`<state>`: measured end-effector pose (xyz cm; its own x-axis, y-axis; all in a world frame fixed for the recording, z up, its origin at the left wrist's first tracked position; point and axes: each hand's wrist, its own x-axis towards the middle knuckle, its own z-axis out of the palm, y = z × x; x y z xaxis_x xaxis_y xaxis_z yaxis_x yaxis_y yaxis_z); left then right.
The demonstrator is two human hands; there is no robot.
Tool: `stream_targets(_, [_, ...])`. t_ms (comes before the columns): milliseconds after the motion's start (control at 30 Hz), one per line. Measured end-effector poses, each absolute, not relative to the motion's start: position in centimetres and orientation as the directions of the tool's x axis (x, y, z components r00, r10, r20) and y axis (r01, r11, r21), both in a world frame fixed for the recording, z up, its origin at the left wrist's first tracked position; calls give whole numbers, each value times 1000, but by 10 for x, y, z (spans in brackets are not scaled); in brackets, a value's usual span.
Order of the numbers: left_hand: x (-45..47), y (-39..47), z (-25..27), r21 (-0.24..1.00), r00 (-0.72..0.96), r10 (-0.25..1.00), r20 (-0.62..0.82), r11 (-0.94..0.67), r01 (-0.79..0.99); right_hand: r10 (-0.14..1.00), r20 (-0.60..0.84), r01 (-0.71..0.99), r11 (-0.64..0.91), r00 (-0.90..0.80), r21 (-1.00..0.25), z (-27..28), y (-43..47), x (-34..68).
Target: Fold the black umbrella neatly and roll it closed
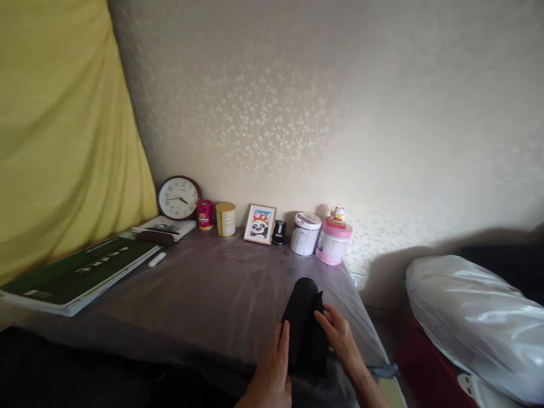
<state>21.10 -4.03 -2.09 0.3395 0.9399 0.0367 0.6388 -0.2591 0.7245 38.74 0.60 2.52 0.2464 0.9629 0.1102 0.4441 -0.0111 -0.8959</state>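
At the near right part of the table I hold a long matte black roll-like thing [300,317], rounded at its far end, with a loose edge or flap along its right side. I cannot make out exactly what it is. My left hand [272,362] grips its left side, fingers lying along it. With thumb and fingers my right hand [338,334] pinches the flap on the right. The near end of the black thing is dark and hard to see.
The table [204,294] has a grey cover. Along the wall stand a clock [179,198], cans, a panda picture frame [259,224], a white tub [305,233] and a pink tub [334,243]. A green book [80,269] lies left. A plastic-covered bundle [476,323] is at right.
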Motion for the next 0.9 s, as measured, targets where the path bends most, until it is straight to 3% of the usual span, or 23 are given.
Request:
stream_targets(233, [211, -37, -21, 688, 354, 935, 13, -265, 676, 957, 168, 626, -17, 235, -779, 23, 19, 394])
stream_targets(567, [208, -45, -2, 701, 343, 939, -29, -226, 676, 981, 59, 692, -87, 185, -717, 43, 15, 389])
stream_targets(733, [206, -48, 9, 677, 363, 927, -98, -205, 707, 987, -40, 663, -132, 153, -737, 53, 10, 386])
stream_targets(900, [206, -49, 11, 709, 373, 924, -81, -210, 673, 986, -85, 516, -147, 142, -844, 54, 7, 378])
